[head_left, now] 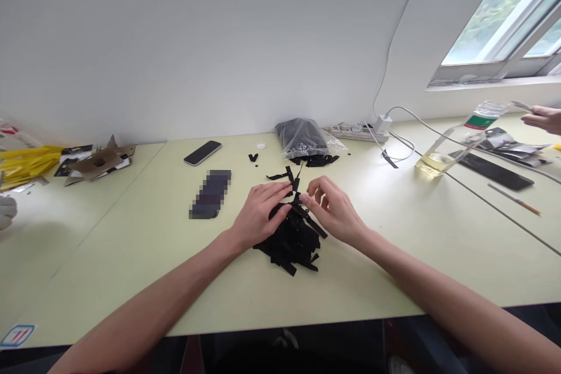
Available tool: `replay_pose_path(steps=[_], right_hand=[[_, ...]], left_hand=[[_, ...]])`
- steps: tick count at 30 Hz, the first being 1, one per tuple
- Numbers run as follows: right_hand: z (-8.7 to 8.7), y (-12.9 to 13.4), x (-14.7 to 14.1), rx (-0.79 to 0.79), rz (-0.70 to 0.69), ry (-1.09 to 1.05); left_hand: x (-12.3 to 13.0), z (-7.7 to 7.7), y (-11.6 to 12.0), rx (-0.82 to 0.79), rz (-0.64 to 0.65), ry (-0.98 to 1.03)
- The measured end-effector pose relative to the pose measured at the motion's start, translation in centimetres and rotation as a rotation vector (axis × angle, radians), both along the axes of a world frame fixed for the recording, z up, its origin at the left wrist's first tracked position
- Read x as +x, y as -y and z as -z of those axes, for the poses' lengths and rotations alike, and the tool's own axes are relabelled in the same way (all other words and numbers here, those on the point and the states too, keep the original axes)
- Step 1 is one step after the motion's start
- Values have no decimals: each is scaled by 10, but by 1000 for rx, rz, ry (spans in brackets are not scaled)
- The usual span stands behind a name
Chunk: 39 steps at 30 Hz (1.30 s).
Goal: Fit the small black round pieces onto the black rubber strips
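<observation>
A heap of black strips lies on the pale table in front of me. My left hand rests over the heap's upper left part, its fingers stretched out and the thumb apart. On the right of the strips is my right hand, its fingers curled and its thumb near the index finger; whether it pinches a strip cannot be made out. A few loose strips lie just beyond my fingertips. Behind them sits a clear plastic bag filled with black material, with more black strips at its front edge.
Left of my hands are a phone and a pixelated dark item. A power strip, cables and a tilted bottle of yellow liquid stand right. Another person's hand is at the far right. Cardboard lies left.
</observation>
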State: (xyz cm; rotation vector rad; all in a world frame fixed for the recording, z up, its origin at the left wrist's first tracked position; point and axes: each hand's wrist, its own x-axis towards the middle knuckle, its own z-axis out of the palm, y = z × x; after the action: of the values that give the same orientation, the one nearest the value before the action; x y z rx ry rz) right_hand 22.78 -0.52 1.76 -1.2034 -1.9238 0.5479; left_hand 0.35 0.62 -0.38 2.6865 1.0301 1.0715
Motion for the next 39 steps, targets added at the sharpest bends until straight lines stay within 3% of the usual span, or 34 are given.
replay_pose_path(steps=[3, 7, 10, 22, 26, 31, 35, 39], right_hand=[[-5, 1, 0, -112, -59, -148], [-4, 2, -5, -384, -204, -311], [-1, 1, -7, -463, -167, -393], [-3, -3, -3, -540, -243, -396], [3, -4, -3, -501, -249, -361], [10, -2, -2, -367, -218, -138], [12, -2, 0, -328, -242, -37], [10, -2, 0, -379, -272, -69]], left_hand=[[3, -4, 7, 124, 104, -42], [3, -3, 9, 189, 127, -93], [1, -3, 8, 205, 122, -104], [-1, -1, 3, 159, 47, -83], [1, -1, 4, 134, 38, -52], [0, -3, 5, 7, -36, -86], [-1, -2, 4, -18, 25, -129], [-2, 0, 2, -11, 72, -186]])
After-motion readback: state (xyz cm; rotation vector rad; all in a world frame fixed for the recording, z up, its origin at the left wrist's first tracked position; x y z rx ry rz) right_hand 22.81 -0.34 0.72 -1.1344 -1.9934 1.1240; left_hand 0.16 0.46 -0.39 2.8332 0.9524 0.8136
